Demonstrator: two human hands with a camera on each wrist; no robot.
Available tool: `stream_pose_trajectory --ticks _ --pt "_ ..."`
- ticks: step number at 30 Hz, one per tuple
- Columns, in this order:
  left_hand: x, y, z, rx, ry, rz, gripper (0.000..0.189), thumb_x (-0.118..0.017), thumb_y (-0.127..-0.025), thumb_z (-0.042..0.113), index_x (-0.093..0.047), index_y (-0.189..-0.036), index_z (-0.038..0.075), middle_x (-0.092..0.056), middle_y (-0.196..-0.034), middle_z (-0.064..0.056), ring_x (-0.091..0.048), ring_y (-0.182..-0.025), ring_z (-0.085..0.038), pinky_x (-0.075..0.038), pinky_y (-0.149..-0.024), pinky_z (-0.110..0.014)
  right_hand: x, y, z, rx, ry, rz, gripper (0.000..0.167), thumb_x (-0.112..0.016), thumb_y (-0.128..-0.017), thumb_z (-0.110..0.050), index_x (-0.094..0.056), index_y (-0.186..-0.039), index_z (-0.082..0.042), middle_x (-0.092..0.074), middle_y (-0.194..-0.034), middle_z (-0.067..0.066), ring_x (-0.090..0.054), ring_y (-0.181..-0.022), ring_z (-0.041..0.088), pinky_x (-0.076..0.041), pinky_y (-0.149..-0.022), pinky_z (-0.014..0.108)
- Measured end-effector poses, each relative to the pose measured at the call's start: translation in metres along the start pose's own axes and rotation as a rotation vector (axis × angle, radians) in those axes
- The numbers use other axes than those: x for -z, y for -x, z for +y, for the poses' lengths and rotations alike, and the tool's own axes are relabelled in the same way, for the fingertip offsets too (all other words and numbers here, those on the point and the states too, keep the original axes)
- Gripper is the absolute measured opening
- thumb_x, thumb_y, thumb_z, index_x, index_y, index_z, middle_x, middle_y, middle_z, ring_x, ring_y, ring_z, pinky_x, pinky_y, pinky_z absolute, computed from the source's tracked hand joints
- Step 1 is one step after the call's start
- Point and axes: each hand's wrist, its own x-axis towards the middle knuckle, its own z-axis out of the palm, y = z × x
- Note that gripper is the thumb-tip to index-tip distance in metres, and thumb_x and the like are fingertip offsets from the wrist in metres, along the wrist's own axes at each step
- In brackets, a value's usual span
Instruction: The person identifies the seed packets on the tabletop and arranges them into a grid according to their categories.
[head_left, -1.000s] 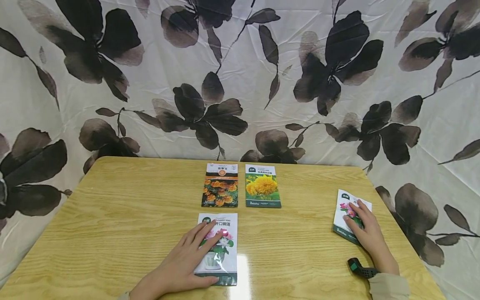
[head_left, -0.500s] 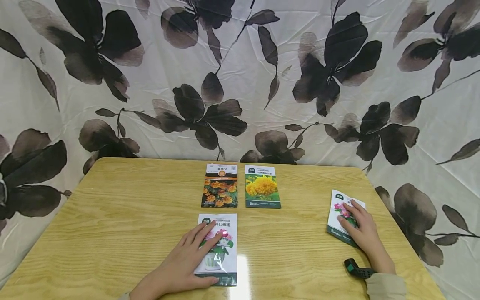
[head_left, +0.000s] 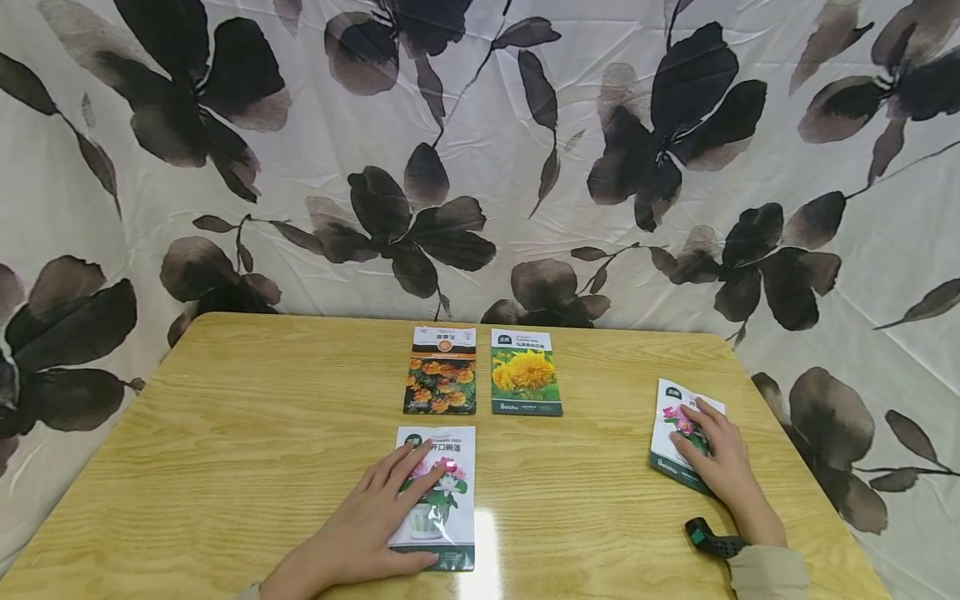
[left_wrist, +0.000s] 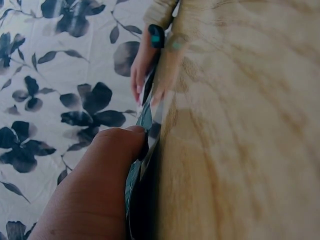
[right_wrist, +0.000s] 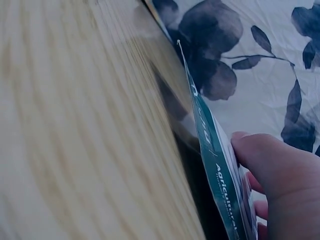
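In the head view my left hand (head_left: 378,508) rests on a white lotus seed packet (head_left: 453,500) at the front middle of the table, fingers spread across its face. The left wrist view shows the thumb (left_wrist: 115,160) along that packet's edge. My right hand (head_left: 723,458) lies on a second lotus seed packet (head_left: 667,433) at the right, its fingers stretched over the printed flowers. Up close in the right wrist view, thumb and fingers press the face of this packet (right_wrist: 212,155), whose green lower edge bows up from the tabletop.
An orange marigold seed packet (head_left: 440,371) and a yellow flower seed packet (head_left: 527,372) lie side by side near the table's back edge. Behind the wooden table (head_left: 225,433) hangs a floral cloth (head_left: 525,125). A black band (head_left: 712,539) is on the right wrist.
The right hand has slid leftward together with its packet, a short way across the table. The left hand and the other packets stay where they were.
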Motion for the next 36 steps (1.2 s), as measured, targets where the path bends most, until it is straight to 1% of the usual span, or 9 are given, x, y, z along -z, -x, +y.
stream_pose_trajectory --ticks 5,12,24,36 --pt "0.0 -0.001 0.0 0.003 0.007 -0.003 0.099 -0.051 -0.08 0.082 -0.023 -0.159 0.031 -0.011 -0.166 -0.003 -0.013 -0.149 -0.029 -0.026 -0.11 -0.058 -0.003 0.001 0.0 0.019 0.03 0.011 0.052 -0.066 -0.092 -0.023 -0.054 -0.138 -0.002 -0.035 -0.151 0.028 -0.031 -0.129 0.058 -0.021 -0.089 0.074" --pt "0.0 -0.001 0.0 0.001 0.013 -0.006 0.099 -0.051 -0.08 0.082 -0.022 -0.159 0.031 -0.01 -0.166 -0.003 -0.013 -0.149 -0.029 -0.025 -0.111 -0.059 -0.01 0.003 0.001 0.051 0.046 0.022 0.051 -0.064 -0.092 -0.022 -0.054 -0.137 -0.002 -0.036 -0.15 0.027 -0.032 -0.128 0.058 -0.023 -0.087 0.075" --pt "-0.001 0.0 0.0 -0.01 0.004 0.007 0.099 -0.051 -0.081 0.082 -0.022 -0.16 0.03 -0.01 -0.166 -0.004 -0.014 -0.149 -0.03 -0.026 -0.111 -0.059 -0.014 0.003 -0.012 0.081 0.038 0.015 0.05 -0.066 -0.091 -0.021 -0.055 -0.137 -0.003 -0.038 -0.15 0.026 -0.032 -0.129 0.056 -0.024 -0.087 0.072" --pt "-0.001 0.0 0.0 -0.01 -0.001 0.013 0.099 -0.051 -0.08 0.082 -0.022 -0.159 0.03 -0.011 -0.166 -0.003 -0.014 -0.149 -0.03 -0.026 -0.111 -0.059 -0.02 0.001 -0.017 0.131 0.024 0.023 0.05 -0.069 -0.089 -0.019 -0.057 -0.135 -0.004 -0.04 -0.148 0.025 -0.035 -0.127 0.052 -0.026 -0.087 0.067"
